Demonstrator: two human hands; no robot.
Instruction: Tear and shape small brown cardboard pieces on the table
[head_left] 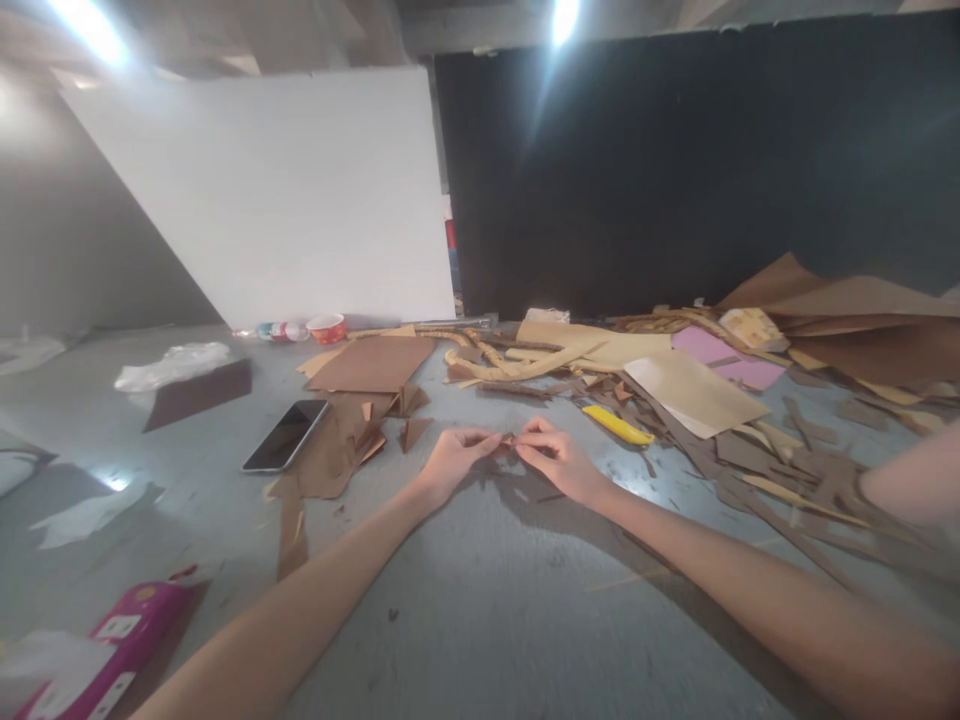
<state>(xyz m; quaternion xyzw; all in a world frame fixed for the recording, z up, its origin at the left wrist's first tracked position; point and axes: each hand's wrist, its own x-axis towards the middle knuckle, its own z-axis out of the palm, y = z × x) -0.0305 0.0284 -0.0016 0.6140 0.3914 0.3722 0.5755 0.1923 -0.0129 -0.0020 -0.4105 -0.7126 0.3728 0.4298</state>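
In the middle of the view my left hand (459, 458) and my right hand (561, 462) meet just over the table. Both are closed, thumb and fingertips pinched on a small brown scrap (508, 441) between them. Its exact shape is mostly covered by the fingers. A yellow utility knife (619, 425) lies right of my right hand. Left of my left hand are folded brown pieces (371, 440) on a larger brown sheet (326, 465), whose material I cannot tell for sure.
A phone (286, 437) lies at left, a magenta case (131, 630) at the front left. Strips and sheets (694, 395) pile up at right, near another person's arm (919, 475). A red bowl (327, 328) and bottle (281, 331) stand before the white panel (300, 200).
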